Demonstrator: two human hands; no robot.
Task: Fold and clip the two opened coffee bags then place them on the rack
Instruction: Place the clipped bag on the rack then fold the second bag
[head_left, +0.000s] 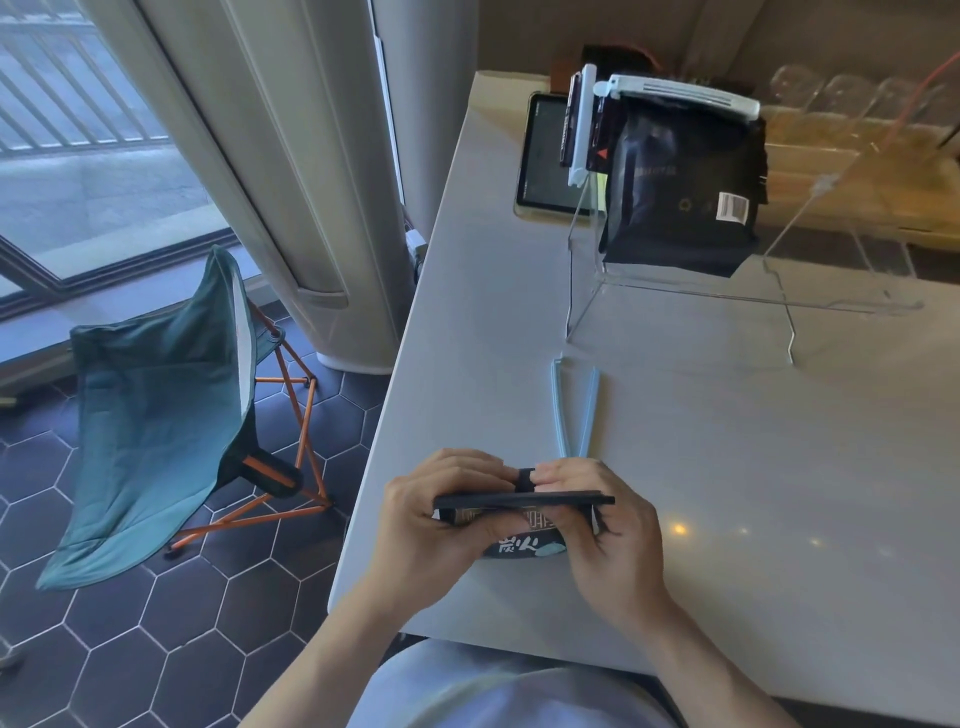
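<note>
Both hands hold a small black coffee bag (522, 545) at the table's near edge; its top edge is pressed flat between the fingers. My left hand (436, 525) grips its left side, my right hand (608, 530) its right side. Just beyond the hands a light blue clip (574, 410) lies open in a V on the table. On the clear acrylic rack (675, 291) at the back hangs a larger black coffee bag (680, 192), closed with a white clip (680, 96). Another bag with a white clip (582, 124) hangs at the rack's left end.
A tablet (540, 150) lies behind the rack on the white table (727, 467). Clear glasses (852, 88) stand along the back right. Left of the table, on the dark hexagon-tiled floor, are a teal folding chair (156, 405) and a tall white air conditioner (291, 156).
</note>
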